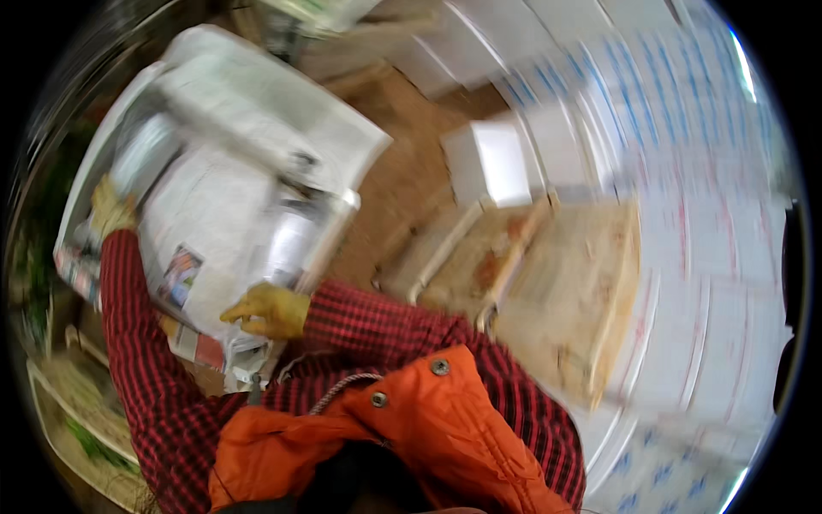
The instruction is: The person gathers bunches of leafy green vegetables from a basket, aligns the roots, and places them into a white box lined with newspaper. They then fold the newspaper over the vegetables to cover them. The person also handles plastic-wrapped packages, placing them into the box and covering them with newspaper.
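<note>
A white box point(112, 125), apparently foam, stands before me at a slant, with a pale sheet point(205, 193) covering the middle of its inside. Shiny clear plastic point(148, 148) runs along the inner left side, and more glossy plastic point(289, 241) lies on the right. My left hand point(114, 209), in a yellow work glove, rests at the left plastic; blur hides whether it grips it. My right hand point(270, 311), gloved alike, is over the near right corner with fingers partly bent and apart, nothing visible in them. Printed paper point(182, 273) with a coloured picture lies near the left forearm.
White boxes point(693, 225) with blue and red marks are stacked along the right. A wooden pallet or crate point(559, 302) lies between them and me on brown ground point(385, 167). At lower left is a pale crate point(77, 405) with some greenery. The picture is motion-blurred.
</note>
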Action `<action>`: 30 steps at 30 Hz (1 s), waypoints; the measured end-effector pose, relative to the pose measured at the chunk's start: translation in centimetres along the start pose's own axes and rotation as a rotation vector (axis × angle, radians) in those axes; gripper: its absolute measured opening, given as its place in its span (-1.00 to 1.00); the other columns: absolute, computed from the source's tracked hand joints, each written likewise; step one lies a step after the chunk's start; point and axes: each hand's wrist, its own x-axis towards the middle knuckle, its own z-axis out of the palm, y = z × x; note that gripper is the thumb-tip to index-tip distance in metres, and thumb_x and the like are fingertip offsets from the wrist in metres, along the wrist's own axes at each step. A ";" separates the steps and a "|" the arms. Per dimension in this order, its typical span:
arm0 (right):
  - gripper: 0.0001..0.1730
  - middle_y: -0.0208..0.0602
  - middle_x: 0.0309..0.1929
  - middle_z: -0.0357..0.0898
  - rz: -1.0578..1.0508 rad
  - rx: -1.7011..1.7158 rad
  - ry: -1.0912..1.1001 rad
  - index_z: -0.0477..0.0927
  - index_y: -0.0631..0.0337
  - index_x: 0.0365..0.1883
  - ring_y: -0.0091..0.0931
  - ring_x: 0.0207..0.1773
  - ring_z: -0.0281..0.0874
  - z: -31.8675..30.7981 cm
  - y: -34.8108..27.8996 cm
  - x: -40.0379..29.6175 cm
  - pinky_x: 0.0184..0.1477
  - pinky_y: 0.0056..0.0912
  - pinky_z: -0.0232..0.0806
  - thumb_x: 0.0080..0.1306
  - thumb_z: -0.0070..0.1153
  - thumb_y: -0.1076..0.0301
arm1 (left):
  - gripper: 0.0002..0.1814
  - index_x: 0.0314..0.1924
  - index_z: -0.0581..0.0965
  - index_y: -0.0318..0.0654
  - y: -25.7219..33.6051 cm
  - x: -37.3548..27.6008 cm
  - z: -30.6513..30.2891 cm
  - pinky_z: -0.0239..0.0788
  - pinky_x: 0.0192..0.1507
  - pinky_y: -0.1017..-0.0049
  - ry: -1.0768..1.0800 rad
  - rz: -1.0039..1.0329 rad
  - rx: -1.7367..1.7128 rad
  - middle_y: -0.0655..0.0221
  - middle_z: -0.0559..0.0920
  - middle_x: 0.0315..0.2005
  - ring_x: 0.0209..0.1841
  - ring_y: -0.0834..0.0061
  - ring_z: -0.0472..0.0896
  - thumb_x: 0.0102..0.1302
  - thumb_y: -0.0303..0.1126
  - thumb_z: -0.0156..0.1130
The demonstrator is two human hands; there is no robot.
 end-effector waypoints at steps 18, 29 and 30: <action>-0.72 0.02 -0.03 0.58 -0.063 -0.799 1.701 0.54 0.43 -0.04 -0.32 -0.06 0.62 -30.9 -21.9 -62.2 -0.04 -0.34 0.50 0.42 -0.16 0.48 | -0.47 0.04 0.54 -0.22 65.9 -28.9 -42.1 0.34 0.03 0.31 -0.030 2.205 -0.972 0.27 0.59 -0.02 0.01 0.28 0.54 -0.04 -0.56 0.31; -0.64 0.04 -0.02 0.55 -0.354 -0.472 2.132 0.52 0.47 -0.05 -0.32 -0.09 0.60 -29.9 -18.2 -77.9 -0.07 -0.36 0.49 0.47 -0.18 0.31 | -0.74 -0.25 0.62 -0.21 80.9 -62.0 -40.8 0.33 -0.05 0.38 0.206 2.925 -0.141 0.39 0.61 -0.29 -0.08 0.35 0.52 0.03 -0.29 0.30; -0.64 0.04 -0.02 0.55 -0.322 -0.502 2.135 0.52 0.47 -0.06 -0.33 -0.10 0.60 -29.8 -18.2 -77.8 -0.08 -0.37 0.49 0.47 -0.18 0.32 | -0.78 -0.32 0.64 -0.20 80.7 -63.8 -38.6 0.34 -0.09 0.39 0.281 2.890 -0.108 0.40 0.62 -0.32 -0.11 0.33 0.52 0.00 -0.31 0.31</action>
